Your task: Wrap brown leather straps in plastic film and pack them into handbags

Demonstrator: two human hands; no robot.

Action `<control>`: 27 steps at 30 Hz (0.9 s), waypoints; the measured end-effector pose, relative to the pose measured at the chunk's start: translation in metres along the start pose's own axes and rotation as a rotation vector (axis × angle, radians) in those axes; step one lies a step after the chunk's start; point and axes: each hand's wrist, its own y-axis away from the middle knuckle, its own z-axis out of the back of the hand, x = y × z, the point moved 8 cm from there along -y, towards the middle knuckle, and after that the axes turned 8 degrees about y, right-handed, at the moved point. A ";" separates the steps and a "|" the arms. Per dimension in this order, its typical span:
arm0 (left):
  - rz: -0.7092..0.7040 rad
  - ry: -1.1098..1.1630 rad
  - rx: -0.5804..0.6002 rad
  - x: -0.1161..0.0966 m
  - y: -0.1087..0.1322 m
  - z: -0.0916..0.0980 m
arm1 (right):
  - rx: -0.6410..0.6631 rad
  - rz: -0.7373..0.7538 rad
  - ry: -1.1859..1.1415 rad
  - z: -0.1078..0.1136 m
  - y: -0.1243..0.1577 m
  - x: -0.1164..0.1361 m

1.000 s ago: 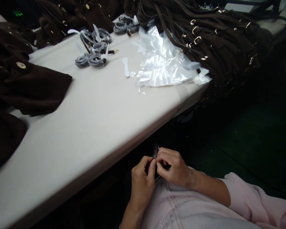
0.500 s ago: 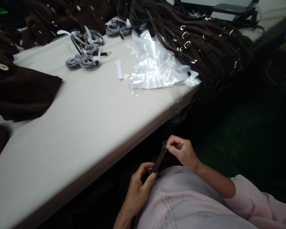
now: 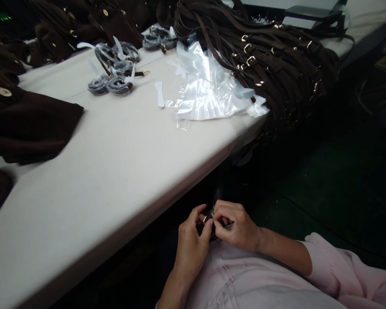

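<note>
My left hand (image 3: 193, 240) is closed in a pinch round the buckle end of a dark brown strap (image 3: 207, 219), just off the table edge and above my lap. A gold-coloured buckle glints between its thumb and fingers. My right hand (image 3: 236, 225) is right beside it, thumb and forefinger pinched on a bit of clear plastic film (image 3: 212, 212) at the buckle. The fingertips of both hands almost meet there. Most of the strap is hidden by the hands and the dark below the table.
On the pale table (image 3: 109, 171) lie clear plastic bags (image 3: 209, 94), a white paper tab (image 3: 160, 94) and coiled, wrapped straps (image 3: 120, 85). A big pile of brown buckled straps (image 3: 276, 68) hangs over the right edge. Brown bags (image 3: 28, 120) lie at the left.
My right hand has moved down and left, from the strap's far end to the buckle by my left hand. The left hand has risen slightly.
</note>
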 end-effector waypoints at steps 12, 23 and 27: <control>0.236 0.964 -0.068 0.024 0.004 -0.011 | -0.196 0.116 -0.021 0.014 -0.005 0.018; 0.339 1.277 0.024 0.020 0.011 -0.020 | -0.198 0.136 0.011 0.009 -0.004 0.018; 0.328 1.220 0.017 0.019 0.014 -0.018 | -0.163 0.090 0.035 0.006 -0.009 0.015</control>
